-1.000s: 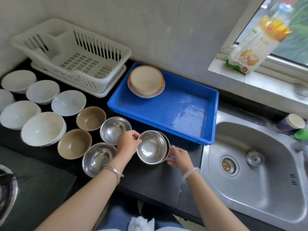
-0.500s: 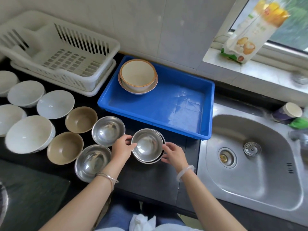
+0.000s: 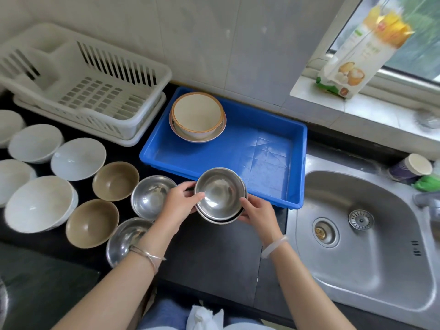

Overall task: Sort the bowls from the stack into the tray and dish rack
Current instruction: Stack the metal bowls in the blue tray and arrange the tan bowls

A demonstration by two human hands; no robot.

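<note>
1. Here the left hand [image 3: 181, 206] and right hand [image 3: 258, 210] grip opposite rims of the steel stack [image 3: 220, 195].
2. The stack is between the hands, overlapping the tray's [image 3: 238, 158] near edge.
3. The rack [image 3: 95, 86] stands left of the tray, on the worktop [image 3: 214, 253].

Both hands hold a small stack of steel bowls [image 3: 220, 194] at the near edge of the blue tray [image 3: 262, 148]. The left hand [image 3: 182, 203] grips the stack's left rim; the right hand [image 3: 258, 210] grips its right rim. A cream bowl [image 3: 197, 115] rests on a plate in the tray's far left corner. The white dish rack [image 3: 90, 84] stands left of the tray. On the dark counter [image 3: 214, 258], two steel bowls [image 3: 150, 196], two tan bowls [image 3: 115, 181] and several white bowls [image 3: 78, 158] lie left of the hands. A steel sink [image 3: 362, 234] is at the right.
</note>
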